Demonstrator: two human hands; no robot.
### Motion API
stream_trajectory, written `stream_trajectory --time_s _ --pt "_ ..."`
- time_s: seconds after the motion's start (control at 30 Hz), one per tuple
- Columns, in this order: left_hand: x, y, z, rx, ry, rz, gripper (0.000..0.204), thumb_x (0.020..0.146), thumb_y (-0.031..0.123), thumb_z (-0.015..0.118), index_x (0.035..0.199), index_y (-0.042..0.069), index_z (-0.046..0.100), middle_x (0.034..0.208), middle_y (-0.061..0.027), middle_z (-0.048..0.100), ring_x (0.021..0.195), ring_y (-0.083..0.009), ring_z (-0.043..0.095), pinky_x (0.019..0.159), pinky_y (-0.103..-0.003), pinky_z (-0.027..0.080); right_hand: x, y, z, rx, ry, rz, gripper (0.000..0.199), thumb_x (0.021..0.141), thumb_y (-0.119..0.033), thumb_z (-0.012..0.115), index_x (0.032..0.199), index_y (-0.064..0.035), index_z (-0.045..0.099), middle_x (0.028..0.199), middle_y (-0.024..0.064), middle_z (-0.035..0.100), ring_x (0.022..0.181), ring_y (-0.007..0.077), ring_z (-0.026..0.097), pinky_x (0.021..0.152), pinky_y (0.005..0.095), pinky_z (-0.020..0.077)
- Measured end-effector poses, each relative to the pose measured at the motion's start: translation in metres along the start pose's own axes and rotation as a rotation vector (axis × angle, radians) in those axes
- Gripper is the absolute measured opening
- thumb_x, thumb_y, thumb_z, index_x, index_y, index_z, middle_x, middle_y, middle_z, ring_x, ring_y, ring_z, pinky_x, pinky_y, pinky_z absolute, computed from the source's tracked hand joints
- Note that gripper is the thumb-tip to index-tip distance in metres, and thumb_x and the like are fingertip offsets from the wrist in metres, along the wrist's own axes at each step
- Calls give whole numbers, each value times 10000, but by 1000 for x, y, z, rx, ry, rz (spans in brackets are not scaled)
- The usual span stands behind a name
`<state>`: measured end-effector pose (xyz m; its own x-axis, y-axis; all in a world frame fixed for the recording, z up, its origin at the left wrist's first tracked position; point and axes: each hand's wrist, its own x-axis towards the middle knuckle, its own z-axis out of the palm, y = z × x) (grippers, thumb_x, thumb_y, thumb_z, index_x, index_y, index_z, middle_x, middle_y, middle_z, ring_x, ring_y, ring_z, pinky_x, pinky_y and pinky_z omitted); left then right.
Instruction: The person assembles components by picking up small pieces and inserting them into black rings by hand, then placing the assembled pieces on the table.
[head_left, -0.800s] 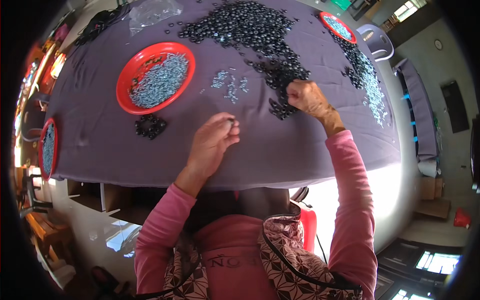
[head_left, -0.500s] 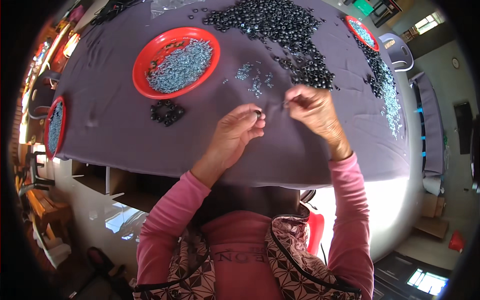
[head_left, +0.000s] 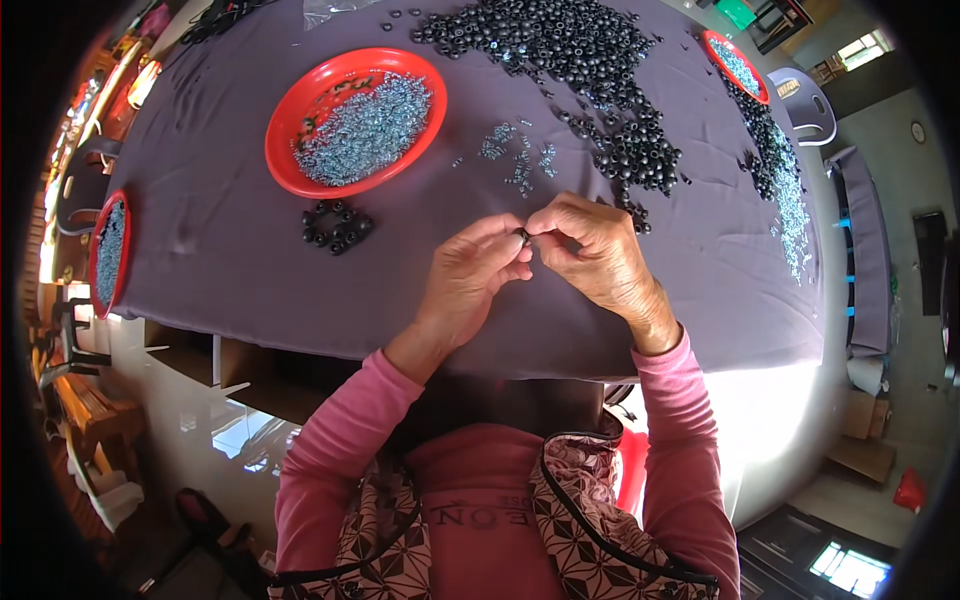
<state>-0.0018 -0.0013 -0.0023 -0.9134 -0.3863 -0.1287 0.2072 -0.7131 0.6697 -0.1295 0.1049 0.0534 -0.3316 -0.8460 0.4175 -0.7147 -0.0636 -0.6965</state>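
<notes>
My left hand and my right hand meet fingertip to fingertip above the purple tablecloth. Between them they pinch one small black ring-shaped part. A large heap of the same black parts spreads across the far side of the table. A few small silvery pieces lie loose just beyond my hands. A small cluster of black parts sits to the left of my left hand. Both sleeves are pink.
A red plate filled with silvery pieces stands at the upper left. Another red plate sits at the left table edge, a third red plate at the far right. More black and silvery parts run along the right side.
My right hand left the black heap and came back toward me. Both hands closed together over the small black part in front of me.
</notes>
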Motion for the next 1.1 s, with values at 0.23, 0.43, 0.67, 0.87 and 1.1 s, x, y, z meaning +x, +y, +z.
stream_trajectory --time_s 0.23,0.43,0.67,0.87,1.1 --pt "-1 -1 1 66 10 25 228 894 90 585 1103 0 574 946 -70 604 840 -139 584 730 -297 498 -7 -10 7 -119 51 -36 184 761 72 611 909 -37 607 781 76 584 660 237 611 561 316 492" --pt "2 -2 -3 21 -31 57 202 926 81 515 1101 -5 565 971 -60 599 858 -129 584 765 -288 496 -16 -7 33 -103 201 -40 223 756 78 611 933 -56 634 821 79 583 677 229 615 567 314 505" --pt "-1 0 0 7 -124 130 174 938 94 477 1056 9 573 924 -16 561 853 -102 536 796 -264 452 -27 -10 62 -37 385 5 296 779 87 594 1046 -36 634 881 75 485 735 196 573 624 290 506" --pt "-5 -4 -1 12 -131 171 173 937 130 489 1032 10 570 919 -13 550 855 -100 524 776 -266 439 -36 -9 67 13 408 -32 262 774 69 609 1014 -33 635 889 76 484 743 205 564 633 293 497" --pt "-20 -3 -9 21 -98 43 144 937 88 504 1057 43 569 962 -25 535 858 -95 518 772 -247 450 -48 -14 28 12 321 52 145 807 40 611 921 -41 649 849 60 613 729 166 600 675 273 502"
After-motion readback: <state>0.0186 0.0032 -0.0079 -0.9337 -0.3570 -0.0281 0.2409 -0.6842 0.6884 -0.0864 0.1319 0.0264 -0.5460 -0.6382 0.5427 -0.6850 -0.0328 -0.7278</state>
